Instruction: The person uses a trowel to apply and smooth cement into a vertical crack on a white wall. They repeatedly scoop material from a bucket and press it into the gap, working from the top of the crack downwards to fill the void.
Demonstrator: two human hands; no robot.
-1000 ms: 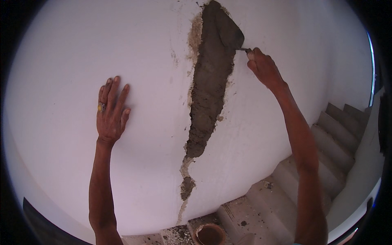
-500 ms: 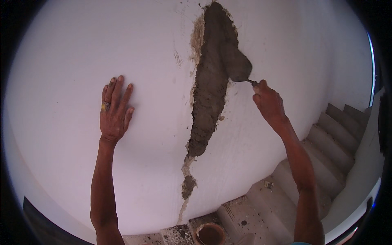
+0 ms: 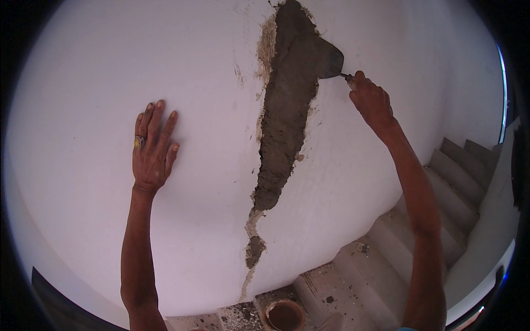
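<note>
Trowel [image 3: 330, 62] gripped in my closed right hand [image 3: 371, 99], blade flat on the grey mortar strip [image 3: 287, 110]. My left hand [image 3: 152, 148] lies spread open on bare white wall [image 3: 83, 110]. Stairs [image 3: 441, 182] and bucket [image 3: 285, 316] sit below.

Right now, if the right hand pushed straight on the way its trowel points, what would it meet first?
The right hand aims its trowel up-left, so the grey mortar patch on the white wall comes first; the blade already seems to touch it.

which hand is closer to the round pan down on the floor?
Left, though not by much. The left hand lies flat on the white wall, above and left of the pan. The right hand grips a trowel higher up, on the grey mortar patch.
</note>
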